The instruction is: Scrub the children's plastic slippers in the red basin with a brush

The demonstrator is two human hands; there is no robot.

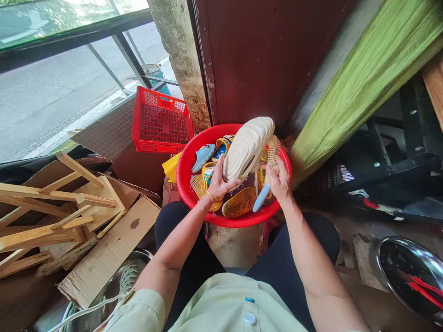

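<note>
My left hand [223, 183] grips a white rubber slipper [246, 144] by its near end, tilted up with the ridged sole showing. In my right hand [278, 180] is a scrub brush with a light blue handle [261, 198]; its pale bristles [273, 147] stand beside the slipper's right edge. Both are held over a red basin [183, 184]. Inside the basin lie a yellow-brown slipper [240, 203] sole up, a light blue shoe [203, 157], a yellow and blue sandal [223, 146] and several other pieces of footwear, some hidden behind my hands.
A red plastic crate [162, 120] stands behind the basin to the left. Wooden frames [69, 203] and a flattened cardboard box [110, 249] lie at the left. A green curtain [346, 92] hangs at the right, above a metal bowl [408, 276]. A dark red panel [263, 60] rises behind.
</note>
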